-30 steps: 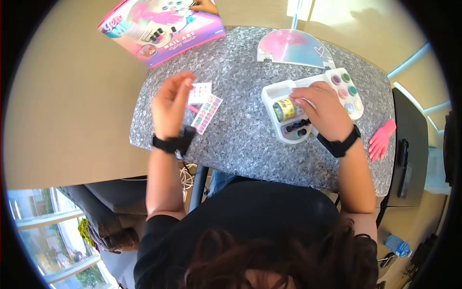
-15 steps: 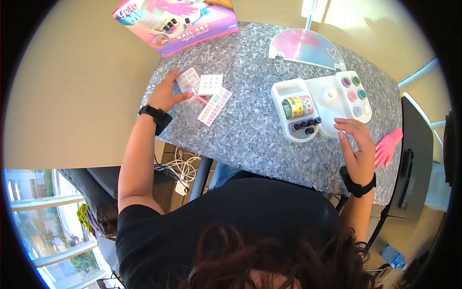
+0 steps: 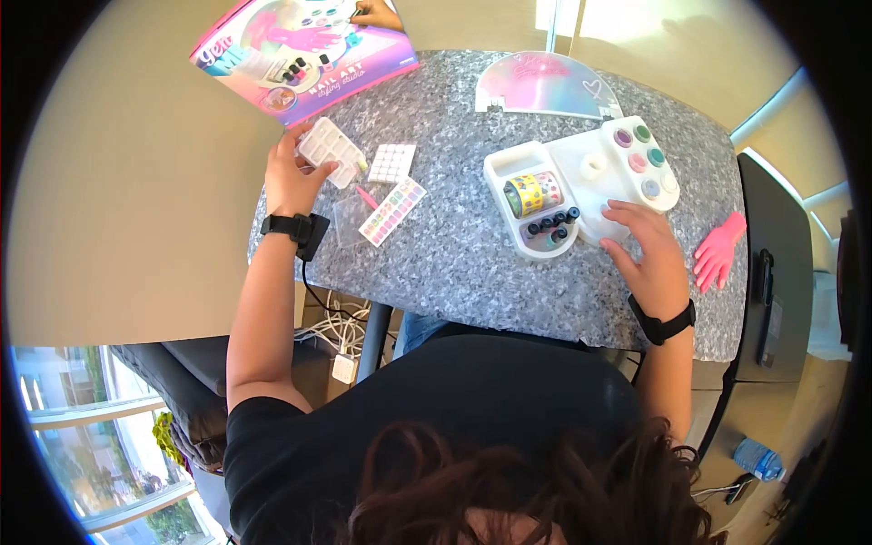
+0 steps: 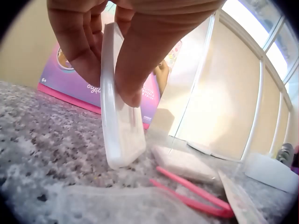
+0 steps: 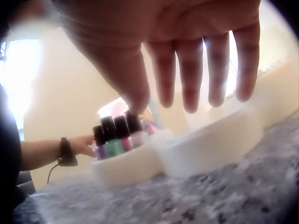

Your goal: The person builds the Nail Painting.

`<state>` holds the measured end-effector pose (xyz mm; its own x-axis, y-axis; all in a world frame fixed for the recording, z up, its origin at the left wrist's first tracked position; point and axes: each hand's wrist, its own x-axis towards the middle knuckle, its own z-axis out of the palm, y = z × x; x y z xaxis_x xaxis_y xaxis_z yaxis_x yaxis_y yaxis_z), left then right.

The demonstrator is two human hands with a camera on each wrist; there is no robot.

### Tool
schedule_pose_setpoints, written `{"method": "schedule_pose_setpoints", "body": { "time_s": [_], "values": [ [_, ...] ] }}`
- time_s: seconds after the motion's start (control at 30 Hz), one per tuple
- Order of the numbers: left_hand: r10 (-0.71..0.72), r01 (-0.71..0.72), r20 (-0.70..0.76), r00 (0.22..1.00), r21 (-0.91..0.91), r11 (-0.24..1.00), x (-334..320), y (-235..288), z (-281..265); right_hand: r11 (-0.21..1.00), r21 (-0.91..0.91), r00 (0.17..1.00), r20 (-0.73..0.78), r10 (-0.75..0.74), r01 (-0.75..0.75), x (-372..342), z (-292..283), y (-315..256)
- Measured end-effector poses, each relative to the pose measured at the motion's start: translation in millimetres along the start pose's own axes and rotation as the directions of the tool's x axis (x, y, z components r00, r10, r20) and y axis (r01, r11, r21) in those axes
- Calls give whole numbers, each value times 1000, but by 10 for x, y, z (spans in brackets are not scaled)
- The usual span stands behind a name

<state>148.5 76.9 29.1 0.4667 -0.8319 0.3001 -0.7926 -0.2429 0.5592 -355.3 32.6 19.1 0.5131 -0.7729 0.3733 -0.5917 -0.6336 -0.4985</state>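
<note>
1. Head view: our left hand (image 3: 295,184) has the white compartment case (image 3: 329,151) in a firm pinch grip, thumb one side, fingers the other.
2. Case is tilted at the left of the speckled surface (image 3: 445,263), just in front of the NAIL ART box (image 3: 313,68).
3. Near it we see the white grid sheet (image 3: 392,163), sticker sheet (image 3: 393,212), pink tweezers (image 4: 223,211).
4. Our right hand (image 3: 656,262): grip wide, fingers extended, nothing held, by the white station (image 3: 568,163); contact, we can't tell.
5. Polish bottles (image 3: 552,223) sit in the station; pink model hand (image 3: 720,252) lies to its right.
</note>
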Motion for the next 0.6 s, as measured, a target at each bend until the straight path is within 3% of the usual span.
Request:
{"method": "schedule_pose_setpoints", "body": {
  "time_s": [0.1,0.23,0.33,0.37,0.43,0.6],
  "values": [
    [-25,26,4,1000,-148,989,43,-14,1,999,-41,1000,20,15,-14,-57,48,89],
    [11,-18,-46,999,-161,987,58,106,3,996,-74,997,44,61,-58,-85,80,76],
    [143,-208,-256,956,-249,946,8,342,61,991,-108,996,43,82,-77,-91,88,17],
    [151,-216,-251,956,-257,942,-10,465,80,990,-116,995,36,91,-86,-91,94,3],
    [114,-196,-195,974,-480,855,-81,748,138,990,-117,995,58,86,-79,-93,110,-18],
    [305,-333,-140,942,-508,795,-158,1173,523,994,-112,1000,25,17,-14,-62,152,-77]
  ]
}}
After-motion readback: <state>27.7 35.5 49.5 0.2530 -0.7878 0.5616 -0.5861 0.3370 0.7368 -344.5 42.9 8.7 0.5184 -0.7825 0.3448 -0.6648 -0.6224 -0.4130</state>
